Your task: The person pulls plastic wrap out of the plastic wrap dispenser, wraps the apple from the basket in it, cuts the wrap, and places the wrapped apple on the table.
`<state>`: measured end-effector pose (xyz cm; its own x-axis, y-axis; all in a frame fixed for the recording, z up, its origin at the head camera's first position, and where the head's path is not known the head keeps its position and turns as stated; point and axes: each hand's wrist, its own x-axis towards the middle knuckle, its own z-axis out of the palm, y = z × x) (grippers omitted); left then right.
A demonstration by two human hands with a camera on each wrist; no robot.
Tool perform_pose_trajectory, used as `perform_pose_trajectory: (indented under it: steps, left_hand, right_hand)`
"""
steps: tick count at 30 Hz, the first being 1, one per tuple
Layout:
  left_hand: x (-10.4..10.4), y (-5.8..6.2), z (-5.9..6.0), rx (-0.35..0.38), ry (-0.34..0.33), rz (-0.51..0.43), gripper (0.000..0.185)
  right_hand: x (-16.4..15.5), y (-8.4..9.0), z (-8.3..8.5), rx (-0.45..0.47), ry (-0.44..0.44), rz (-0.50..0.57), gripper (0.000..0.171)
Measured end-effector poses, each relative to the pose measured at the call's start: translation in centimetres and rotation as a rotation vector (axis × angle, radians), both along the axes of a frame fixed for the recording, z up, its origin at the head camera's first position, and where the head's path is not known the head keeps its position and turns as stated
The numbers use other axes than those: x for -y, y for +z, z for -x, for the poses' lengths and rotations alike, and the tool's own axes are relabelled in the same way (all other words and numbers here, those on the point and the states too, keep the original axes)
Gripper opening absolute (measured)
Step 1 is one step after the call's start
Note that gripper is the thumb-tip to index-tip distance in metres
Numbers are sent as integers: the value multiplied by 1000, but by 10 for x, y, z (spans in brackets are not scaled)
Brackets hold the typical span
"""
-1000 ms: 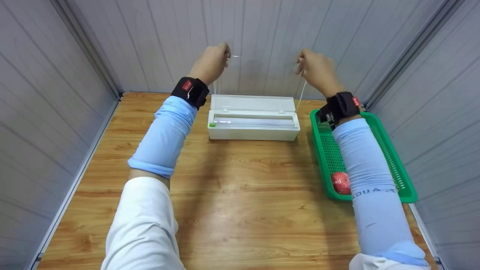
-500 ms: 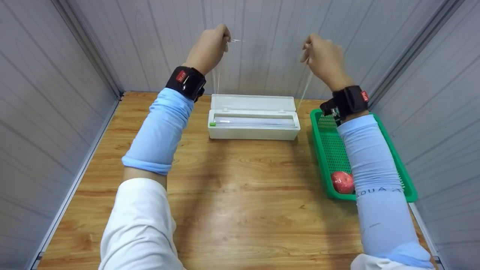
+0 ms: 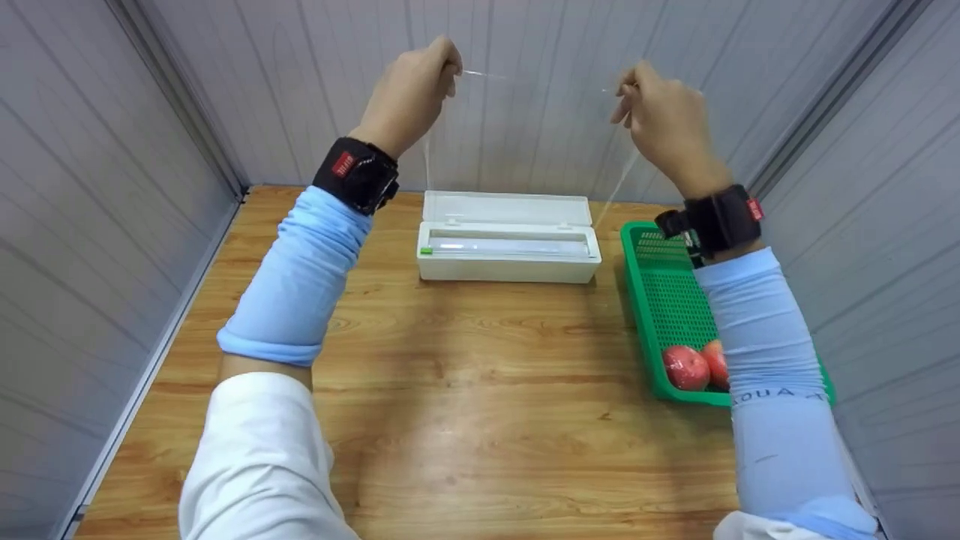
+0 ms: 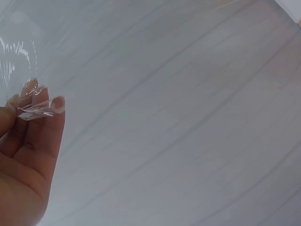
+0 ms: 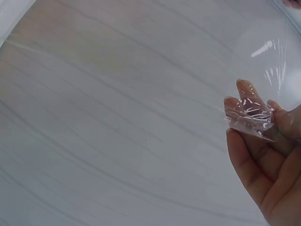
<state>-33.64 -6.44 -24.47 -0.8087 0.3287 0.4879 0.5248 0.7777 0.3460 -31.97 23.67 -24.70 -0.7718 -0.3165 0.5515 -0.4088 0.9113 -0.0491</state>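
A sheet of clear cling film (image 5: 254, 117) stretches in the air between both hands, its edges catching the light. My left hand (image 3: 409, 94) pinches one corner of it; in the left wrist view the bunched film (image 4: 37, 110) lies between thumb and fingers. The opposite corner is pinched by my right hand (image 3: 667, 124). Both hands are high in front of the back wall. Below them on the table stands a white cling film dispenser box (image 3: 510, 271) with its lid (image 3: 506, 208) tipped back. A film roll (image 3: 510, 245) lies inside, beside a small green cutter tab (image 3: 426, 250).
A green plastic basket (image 3: 639, 322) sits at the right, partly covered by the right arm. In its near end are a shiny red apple (image 3: 685, 368) and another red apple (image 3: 715, 361), half hidden. Grey panel walls (image 3: 517, 135) enclose the wooden table (image 3: 480, 420).
Both hands have risen and spread farther apart, still holding the film. The right arm has shifted right, uncovering a second apple in the basket. The box has stayed put.
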Motion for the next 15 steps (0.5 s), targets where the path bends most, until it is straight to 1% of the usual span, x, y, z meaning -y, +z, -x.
perform_pose_trajectory:
  steps: [2, 8, 11, 15]
  left_hand:
    - [0, -1, -5, -29, -11, 11, 26]
    - [-1, -7, -21, -98, -40, 16, 26]
    - [-2, -14, -33, -124, -59, -6, 26]
    - [-2, -29, -49, -156, -79, -62, 24]
  right_hand:
    - [-2, -1, -6, -31, 19, -3, 33]
    - [-4, -9, -28, -58, 58, 54, 33]
    - [-7, -15, -39, -89, 80, 77, 32]
    - [-11, -26, -52, -147, 122, 102, 28]
